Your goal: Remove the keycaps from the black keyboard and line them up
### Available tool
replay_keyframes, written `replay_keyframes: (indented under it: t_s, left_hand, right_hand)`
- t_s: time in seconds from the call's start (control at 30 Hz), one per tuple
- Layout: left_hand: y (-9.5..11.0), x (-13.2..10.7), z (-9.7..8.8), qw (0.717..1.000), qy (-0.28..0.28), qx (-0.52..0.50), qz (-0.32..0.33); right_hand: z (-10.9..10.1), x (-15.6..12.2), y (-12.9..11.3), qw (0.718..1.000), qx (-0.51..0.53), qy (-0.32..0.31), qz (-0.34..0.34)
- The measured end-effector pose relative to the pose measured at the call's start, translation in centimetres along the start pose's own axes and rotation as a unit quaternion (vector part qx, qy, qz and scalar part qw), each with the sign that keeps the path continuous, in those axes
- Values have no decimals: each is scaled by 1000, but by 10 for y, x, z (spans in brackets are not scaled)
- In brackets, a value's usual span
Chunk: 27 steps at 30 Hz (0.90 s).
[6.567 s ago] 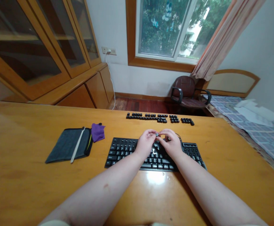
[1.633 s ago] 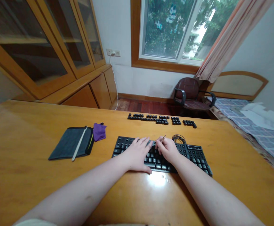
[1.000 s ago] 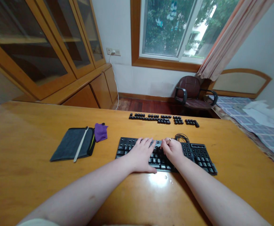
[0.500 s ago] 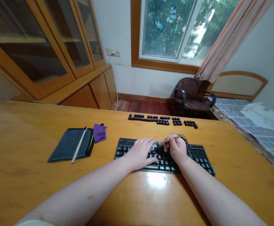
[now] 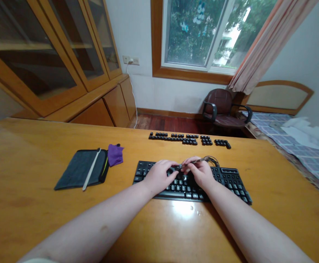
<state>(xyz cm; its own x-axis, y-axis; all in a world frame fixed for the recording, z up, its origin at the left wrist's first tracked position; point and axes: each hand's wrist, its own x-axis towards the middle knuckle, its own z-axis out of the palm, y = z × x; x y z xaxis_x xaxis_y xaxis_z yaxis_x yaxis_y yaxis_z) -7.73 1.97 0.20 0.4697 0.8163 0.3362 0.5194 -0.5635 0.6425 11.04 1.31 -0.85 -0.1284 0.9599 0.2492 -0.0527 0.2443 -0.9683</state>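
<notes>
A black keyboard (image 5: 175, 194) lies on the desk under both hands, some of its key spots bare of caps. My right hand (image 5: 201, 173) grips slim metal tweezers (image 5: 196, 160) above the middle of the keyboard, their tip pointing left. Thumb and forefinger of my left hand (image 5: 160, 178) close around a small black keycap (image 5: 178, 168) at that tip. My fingers partly hide the keycap and the keys beneath.
Loose black keycaps (image 5: 173, 137) lie in rows along the desk's far edge. On the left are a dark zip pouch (image 5: 78, 168), a pale stick (image 5: 91, 170) across it and a purple cloth (image 5: 115, 155). A coiled cable (image 5: 212, 160) sits behind the keyboard.
My left hand has gone from lying spread on the keys to pinching at the tweezers' tip. My right hand has tilted the tweezers flatter, lifting the tip off the keys.
</notes>
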Motion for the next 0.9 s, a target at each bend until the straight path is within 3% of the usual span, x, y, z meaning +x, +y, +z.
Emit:
replay_keyframes:
  t_s: [0.23,0.37,0.57,0.73,0.9]
  left_hand:
    - [3,-2,0,1000,-12,-7,-2]
    - [2,-1,1,999,-24,-29,-38]
    - [0,2,0,996,-10,-71,-59]
    - [-2,5,-5,992,-20,-122,-29]
    - [-6,8,-6,974,-30,-206,-86]
  right_hand:
    - [-5,-1,0,993,-114,-4,-24]
    - [-4,-2,-5,985,-166,-33,-39]
    - [-6,-3,-4,964,-244,-21,-104]
    - [-7,-4,-2,969,-217,-13,-117]
    - [-6,-4,-4,973,-183,-30,-138]
